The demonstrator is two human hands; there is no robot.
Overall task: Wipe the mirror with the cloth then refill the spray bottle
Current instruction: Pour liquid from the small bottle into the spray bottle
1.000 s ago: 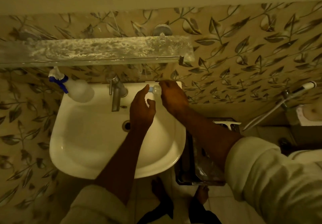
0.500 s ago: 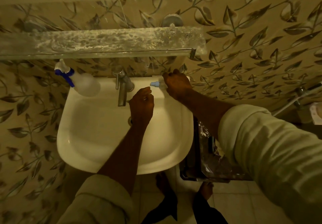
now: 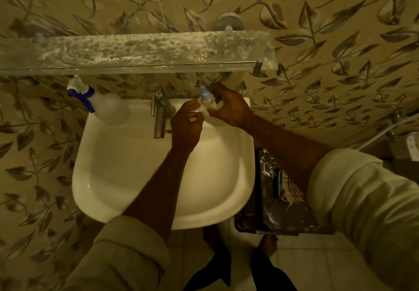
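A clear spray bottle [image 3: 108, 107] with a blue-and-white trigger head lies on the back left rim of the white sink [image 3: 127, 177]. Over the sink's back right rim, both hands meet around a small clear bottle [image 3: 206, 101] with a light blue cap. My right hand [image 3: 229, 106] grips it from the right. My left hand [image 3: 187, 124] touches its lower part with thumb and fingertips. No cloth or mirror is visible.
A metal tap [image 3: 159, 114] stands at the back middle of the sink. A stained glass shelf [image 3: 136, 50] juts out above it. A dark rack [image 3: 278, 202] sits right of the sink. A hose sprayer [image 3: 385, 130] hangs at far right. Bare feet stand on the tiled floor.
The small bottle has been lifted upright from the sink rim by my right hand. My left hand rose from the basin to meet it. The camera tilted slightly.
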